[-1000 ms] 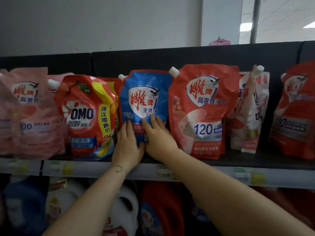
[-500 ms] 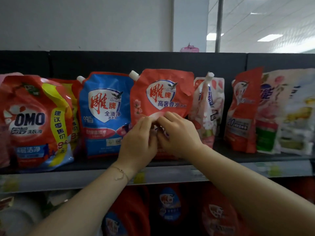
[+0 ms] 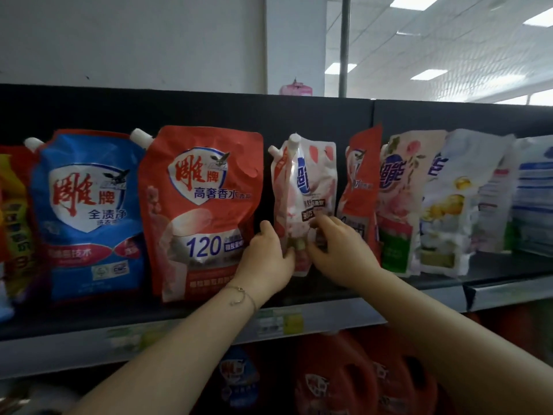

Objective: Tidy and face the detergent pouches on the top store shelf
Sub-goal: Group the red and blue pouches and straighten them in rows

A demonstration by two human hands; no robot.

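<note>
Hands have shifted off the red pouch (image 3: 203, 211), which now faces out just left of my fingers (image 3: 264, 228), onto the pink-white pouch (image 3: 312, 181): left hand (image 3: 266, 259) curls round its left edge, right hand (image 3: 339, 250) pinches its front. It stands skewed on the top shelf (image 3: 505, 272), needing turning.

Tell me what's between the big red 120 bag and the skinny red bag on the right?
A pink-and-white bag, turned partly sideways, held by the left hand and right hand, seen in the head view.
</note>
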